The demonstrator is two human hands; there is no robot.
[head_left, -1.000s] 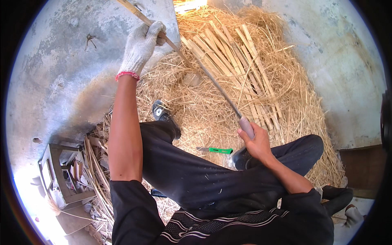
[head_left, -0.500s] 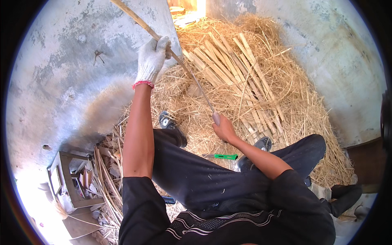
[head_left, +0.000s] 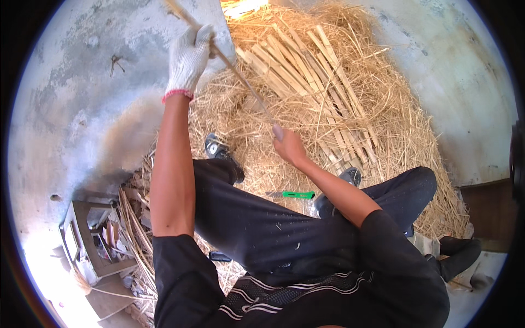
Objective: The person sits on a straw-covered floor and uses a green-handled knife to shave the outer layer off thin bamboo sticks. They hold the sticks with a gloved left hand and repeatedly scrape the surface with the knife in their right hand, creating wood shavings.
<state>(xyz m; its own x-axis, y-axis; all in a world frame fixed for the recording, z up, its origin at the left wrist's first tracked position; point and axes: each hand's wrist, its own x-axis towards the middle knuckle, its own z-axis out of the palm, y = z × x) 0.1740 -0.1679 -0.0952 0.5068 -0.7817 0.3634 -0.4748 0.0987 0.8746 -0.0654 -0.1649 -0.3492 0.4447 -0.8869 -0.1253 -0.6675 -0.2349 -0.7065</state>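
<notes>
My left hand [head_left: 187, 59], in a white knit glove with a pink cuff, is closed around a long, thin bamboo stick [head_left: 183, 13]. The stick slants from the top edge down toward the right. My bare right hand [head_left: 290, 146] is closed on the greyish handle [head_left: 278, 132] of what looks like a long, narrow knife. Its thin blade [head_left: 255, 94] lies in line with the stick; where blade and stick meet is hard to make out. Below my right hand, a green-handled utility knife or small saw [head_left: 298, 195] lies by my shoe.
Split bamboo slats [head_left: 306, 76] lie in a bundle on a straw heap [head_left: 402, 109]. Pale, stained walls [head_left: 109, 71] rise at both sides. An upturned wooden stool or frame [head_left: 101, 240] with scraps stands at the lower left, beside loose strips [head_left: 134, 224]. My legs [head_left: 262, 224] are spread below my hands.
The whole view has shifted, so most things sit higher and further left. My right hand has moved slightly up toward my left hand; both keep their grip.
</notes>
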